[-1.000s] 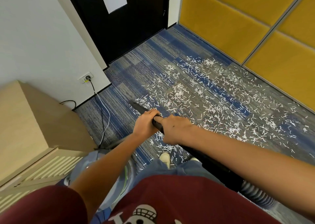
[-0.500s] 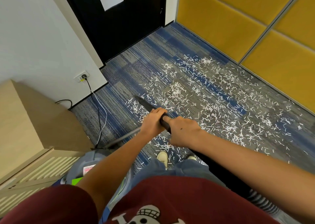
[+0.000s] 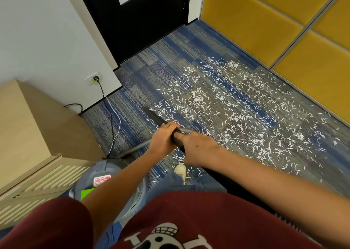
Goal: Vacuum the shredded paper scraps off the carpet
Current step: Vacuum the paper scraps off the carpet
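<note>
Scraps [image 3: 198, 95] of shredded paper, light and loose (suction should lift them easily), litter the carpet [image 3: 151, 68] across the middle and right of the frame; the stiff black wand [image 3: 154, 117] handles best mid-shaft, where left hand [image 3: 162, 138] and right hand [image 3: 197, 148] both clench it. Against a second ago its nozzle [image 3: 147, 110] has barely shifted from the scatter's left edge.

White paper scraps [image 3: 217, 104] speckle the blue-and-grey streaked carpet [image 3: 151, 74]. Upper right, yellow wall panels [image 3: 255, 21]; top centre, a black door [image 3: 144, 21]. The nozzle [image 3: 154, 116] is black; the shirt [image 3: 189, 220], bottom centre, maroon.
</note>
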The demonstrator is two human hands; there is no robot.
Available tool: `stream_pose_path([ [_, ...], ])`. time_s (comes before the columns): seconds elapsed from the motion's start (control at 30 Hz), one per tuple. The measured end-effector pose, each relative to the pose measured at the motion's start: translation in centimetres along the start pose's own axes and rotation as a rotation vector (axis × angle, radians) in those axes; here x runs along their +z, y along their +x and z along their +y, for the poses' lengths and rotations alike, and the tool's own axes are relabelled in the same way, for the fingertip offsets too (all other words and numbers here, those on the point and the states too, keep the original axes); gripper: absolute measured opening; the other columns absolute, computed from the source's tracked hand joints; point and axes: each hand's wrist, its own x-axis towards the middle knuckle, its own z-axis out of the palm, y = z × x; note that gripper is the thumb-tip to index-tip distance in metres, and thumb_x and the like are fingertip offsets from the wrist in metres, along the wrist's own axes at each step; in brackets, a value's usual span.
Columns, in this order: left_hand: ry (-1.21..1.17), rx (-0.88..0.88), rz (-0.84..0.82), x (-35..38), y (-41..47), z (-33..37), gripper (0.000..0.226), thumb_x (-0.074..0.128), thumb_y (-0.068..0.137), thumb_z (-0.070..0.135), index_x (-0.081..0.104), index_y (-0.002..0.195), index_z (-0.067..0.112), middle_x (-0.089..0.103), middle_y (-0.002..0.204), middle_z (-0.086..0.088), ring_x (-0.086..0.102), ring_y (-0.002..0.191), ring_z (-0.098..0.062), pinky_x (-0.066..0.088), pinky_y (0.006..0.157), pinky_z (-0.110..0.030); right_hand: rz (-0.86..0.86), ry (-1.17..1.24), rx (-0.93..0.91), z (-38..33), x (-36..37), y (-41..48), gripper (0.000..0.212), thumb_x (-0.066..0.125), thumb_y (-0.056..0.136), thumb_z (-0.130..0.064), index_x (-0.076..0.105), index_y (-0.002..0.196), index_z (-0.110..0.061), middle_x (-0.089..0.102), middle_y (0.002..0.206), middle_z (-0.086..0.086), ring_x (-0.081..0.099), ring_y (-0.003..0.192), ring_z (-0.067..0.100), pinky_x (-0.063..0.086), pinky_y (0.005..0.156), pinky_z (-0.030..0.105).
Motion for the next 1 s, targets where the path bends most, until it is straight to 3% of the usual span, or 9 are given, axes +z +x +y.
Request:
stream_pose_path([
  [0.13,0.028,-0.031,0.008,-0.2,-0.9,-0.1,0.024,0.06,0.079,0.006,0.062,0.103,0.008,0.066,0.1,-0.005,0.061,0.084,-0.026,0.048,0.067,-0.034,-0.003,0.002,-0.026,0.1,0.2,-0.2,0.067,0.055,0.086,-0.013,0.027,0.146,-0.027,0.053,0.113,0.007,0.058,0.1,0.026,0.045,0.07,0.032],
  [0.23,0.029,-0.04,0.015,0.1,-1.3,0.3,0.025,0.059,0.079,0.006,0.061,0.103,0.008,0.066,0.1,-0.005,0.06,0.085,-0.027,0.043,0.068,-0.033,-0.014,0.008,-0.036,0.4,0.4,-0.5,0.067,0.056,0.086,-0.014,0.027,0.145,-0.028,0.054,0.116,0.007,0.057,0.102,0.026,0.046,0.071,0.032],
  [0.43,0.014,-0.029,-0.037,0.8,-0.6,1.9,0.026,0.059,0.079,0.005,0.061,0.104,0.009,0.065,0.105,-0.005,0.059,0.09,-0.025,0.044,0.089,-0.039,0.011,0.043,0.028,1.8,1.1,-1.3,0.067,0.054,0.087,-0.012,0.025,0.145,-0.031,0.051,0.116,0.008,0.057,0.098,0.027,0.042,0.07,0.031],
  [0.57,0.012,0.009,-0.077,1.4,0.4,3.0,0.031,0.061,0.079,0.005,0.06,0.11,0.008,0.064,0.111,-0.006,0.06,0.095,-0.027,0.041,0.095,-0.039,0.023,0.055,0.082,2.7,1.2,-1.7,0.066,0.054,0.087,-0.012,0.027,0.144,-0.03,0.05,0.109,0.008,0.059,0.102,0.029,0.043,0.07,0.033],
  [0.8,0.003,0.002,-0.088,1.7,0.6,3.0,0.036,0.063,0.081,0.006,0.06,0.117,0.011,0.062,0.12,-0.006,0.058,0.106,-0.026,0.042,0.1,-0.037,0.014,0.075,0.068,3.0,1.4,-1.5,0.066,0.056,0.086,-0.013,0.027,0.144,-0.027,0.052,0.113,0.01,0.058,0.101,0.029,0.045,0.072,0.035],
  [1.0,0.075,-0.059,-0.114,1.2,-0.8,1.8,0.039,0.064,0.078,0.011,0.06,0.116,0.016,0.061,0.118,-0.002,0.058,0.104,-0.024,0.042,0.097,-0.038,0.011,0.125,0.01,2.8,2.1,-1.1,0.07,0.056,0.085,-0.011,0.026,0.144,-0.032,0.054,0.112,0.01,0.059,0.099,0.029,0.046,0.074,0.033],
])
